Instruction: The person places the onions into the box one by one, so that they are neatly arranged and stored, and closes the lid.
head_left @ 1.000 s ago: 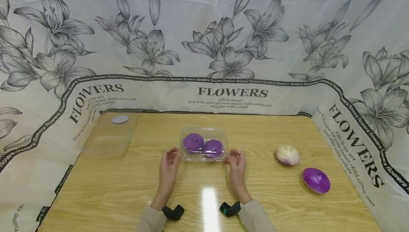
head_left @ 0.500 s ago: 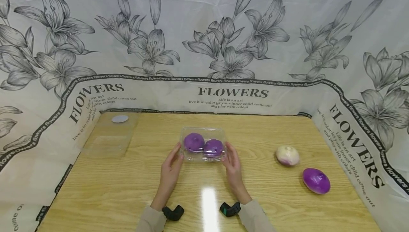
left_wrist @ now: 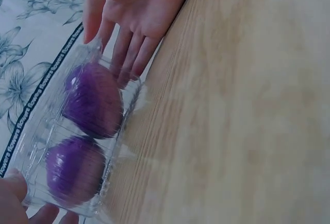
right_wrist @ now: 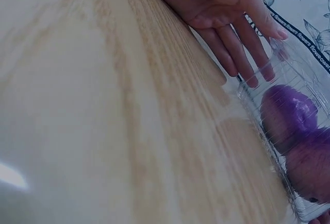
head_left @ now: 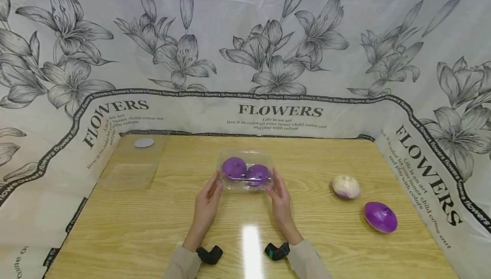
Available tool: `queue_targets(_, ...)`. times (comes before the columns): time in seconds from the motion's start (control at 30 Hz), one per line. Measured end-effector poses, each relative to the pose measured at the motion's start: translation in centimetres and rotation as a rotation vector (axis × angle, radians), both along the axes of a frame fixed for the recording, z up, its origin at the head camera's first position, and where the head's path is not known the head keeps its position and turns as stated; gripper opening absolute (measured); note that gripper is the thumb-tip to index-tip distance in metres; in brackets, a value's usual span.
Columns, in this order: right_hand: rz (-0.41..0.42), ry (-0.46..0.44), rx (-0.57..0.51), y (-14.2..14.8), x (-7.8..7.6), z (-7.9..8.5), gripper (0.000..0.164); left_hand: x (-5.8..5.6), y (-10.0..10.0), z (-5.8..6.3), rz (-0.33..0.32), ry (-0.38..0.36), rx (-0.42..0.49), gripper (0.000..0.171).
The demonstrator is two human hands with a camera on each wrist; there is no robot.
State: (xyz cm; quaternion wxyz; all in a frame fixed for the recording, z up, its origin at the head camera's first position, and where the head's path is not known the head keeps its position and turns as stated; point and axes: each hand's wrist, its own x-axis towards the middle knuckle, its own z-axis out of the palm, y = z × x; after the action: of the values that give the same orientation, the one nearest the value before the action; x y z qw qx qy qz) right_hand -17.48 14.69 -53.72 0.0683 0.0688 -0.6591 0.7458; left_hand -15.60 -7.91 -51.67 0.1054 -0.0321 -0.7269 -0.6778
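Hands, two in all, show in the head view: the left hand (head_left: 207,201) and right hand (head_left: 280,200) grip opposite ends of one clear plastic box (head_left: 239,185), thumbs and fingers parted only by its edges, over mid-table (head_left: 326,236). It contains two purple balls (head_left: 234,167); rightward are one cream-and-purple ball (head_left: 345,186) and one glossy purple ball (head_left: 380,217). The left wrist view shows the box transparent, shiny and rectangular. In the right wrist view, the frame edge crops it.
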Motion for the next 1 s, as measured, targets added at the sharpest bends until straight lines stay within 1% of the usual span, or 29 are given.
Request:
queue_targets(0.1,-0.018,-0.019,-0.003,0.0,-0.3,-0.1,0.059,-0.6,0.1,-0.2,-0.018,0.014,0.011,0.045)
queue_targets(0.17,-0.030,-0.026,-0.001,-0.1,-0.6,-0.1,0.058,-1.2,0.2,-0.9,-0.015,0.015,0.015,0.045)
queue_targets(0.33,-0.066,-0.032,-0.020,-0.3,-1.7,-0.2,0.057,-3.1,0.3,-3.5,-0.003,0.028,0.019,0.046)
queue_targets(0.43,-0.081,-0.037,-0.042,-0.4,-2.4,-0.1,0.056,-4.0,0.2,-4.0,-0.009,0.045,0.007,0.046)
queue_targets(0.57,-0.094,-0.035,-0.034,-0.7,-3.1,0.7,0.055,-5.0,0.2,-4.0,-0.008,0.068,0.008,0.048)
queue_targets(0.73,-0.118,-0.018,0.042,-1.0,-3.7,2.2,0.056,-6.2,0.5,-3.9,0.001,0.053,0.021,0.049)
queue_targets(0.83,-0.137,-0.017,0.052,-1.1,-4.2,2.5,0.056,-7.0,0.7,-3.9,0.001,0.047,0.022,0.050)
queue_targets(1.0,-0.147,-0.007,0.021,-1.3,-5.2,2.6,0.056,-8.4,0.8,-3.9,0.001,0.084,0.018,0.048)
